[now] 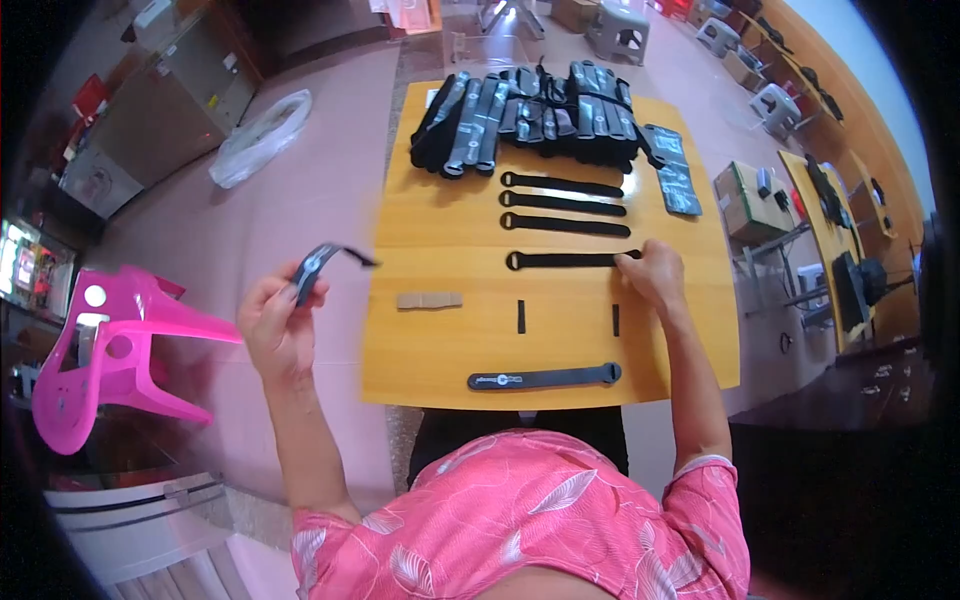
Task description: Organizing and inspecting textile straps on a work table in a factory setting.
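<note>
Cloth of a pink leaf-patterned shirt comes nearest, just below the desk. On the desk's near edge we find a grey strap laid flat and crosswise, its ring to the right, apart from the others, perhaps so that it stays distinct. Beyond it stand two short strips, well apart and lengthwise, and at left a brown strip; the wide gaps, we judge, keep each small piece easy to pick out. Left of the desk, the left hand is raised, its fingers closed on a curled strap, pinched along its body so the dark tail hangs free toward the desk. The right hand has its fingers gripping the plain end of a black strap, which lies straight across the desk; we cannot tell whether that end is lifted. Three more straps lie behind in near-parallel rows, rings all to the left, which seems to leave the plain ends toward the right hand. Farther still, piled bundles, some tied with a cord, fill the far side, probably to save working room. A grey packet lies to their right.
</note>
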The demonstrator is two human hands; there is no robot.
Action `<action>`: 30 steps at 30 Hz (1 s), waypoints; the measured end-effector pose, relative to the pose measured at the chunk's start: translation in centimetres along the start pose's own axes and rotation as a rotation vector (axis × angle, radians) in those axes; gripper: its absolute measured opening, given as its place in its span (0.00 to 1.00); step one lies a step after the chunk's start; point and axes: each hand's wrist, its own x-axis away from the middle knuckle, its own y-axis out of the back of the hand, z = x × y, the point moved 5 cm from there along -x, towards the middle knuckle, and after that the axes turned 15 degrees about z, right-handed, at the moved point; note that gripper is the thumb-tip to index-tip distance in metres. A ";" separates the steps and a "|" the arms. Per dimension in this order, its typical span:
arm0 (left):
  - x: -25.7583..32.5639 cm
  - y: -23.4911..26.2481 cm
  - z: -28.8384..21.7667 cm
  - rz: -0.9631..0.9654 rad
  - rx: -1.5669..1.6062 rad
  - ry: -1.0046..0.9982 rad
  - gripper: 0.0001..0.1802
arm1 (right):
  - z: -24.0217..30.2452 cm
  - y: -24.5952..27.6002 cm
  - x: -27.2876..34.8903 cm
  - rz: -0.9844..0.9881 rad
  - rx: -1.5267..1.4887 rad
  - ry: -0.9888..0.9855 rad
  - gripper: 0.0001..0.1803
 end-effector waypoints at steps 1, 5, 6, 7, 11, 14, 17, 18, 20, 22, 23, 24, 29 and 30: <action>-0.9 -1.0 -0.2 -0.002 -0.011 -0.004 0.04 | -0.5 0.3 0.1 -0.052 0.052 -0.033 0.19; -3.0 -1.9 1.2 0.001 0.023 0.099 0.04 | -1.7 -0.3 0.4 -0.222 0.036 -0.004 0.24; -2.9 -1.4 2.7 0.000 0.000 0.192 0.04 | -2.1 -0.2 0.5 -0.306 0.007 0.061 0.26; -2.2 -0.8 4.4 -0.082 -0.094 0.280 0.05 | -2.1 -0.1 0.7 -0.303 0.003 0.066 0.26; 1.4 4.6 10.4 -0.065 -0.556 0.611 0.05 | -3.0 -0.6 0.3 -0.140 -0.238 0.007 0.24; 1.2 5.1 10.8 -0.027 -0.805 0.704 0.06 | -3.8 -0.9 0.0 -0.144 -0.226 0.015 0.22; 0.5 5.4 11.2 0.035 -1.015 0.643 0.07 | -3.9 -1.1 -0.2 -0.157 -0.216 0.039 0.20; 0.2 5.3 11.0 0.074 -1.151 0.542 0.06 | -3.7 -1.2 -0.3 -0.149 -0.216 0.055 0.19; -0.4 3.2 9.5 0.037 -1.114 0.586 0.05 | -4.4 -1.4 -0.3 -0.142 -0.249 0.064 0.18; -0.3 2.5 8.2 -0.005 -1.080 0.629 0.04 | -4.6 -1.5 -0.1 -0.133 -0.284 0.080 0.17; -0.1 2.6 7.0 -0.058 -1.130 0.462 0.03 | -4.5 -1.5 0.1 -0.122 -0.302 0.084 0.16; 0.0 2.4 5.7 -0.111 -1.173 0.292 0.03 | -4.4 -1.5 0.2 -0.110 -0.320 0.089 0.16; 0.6 -0.7 4.6 0.139 -1.415 -0.104 0.05 | -5.7 -2.4 -0.9 -0.175 -0.275 0.205 0.10; 1.2 -1.0 5.1 0.207 -1.412 -0.159 0.05 | -5.8 -2.6 -0.9 -0.159 -0.294 0.190 0.10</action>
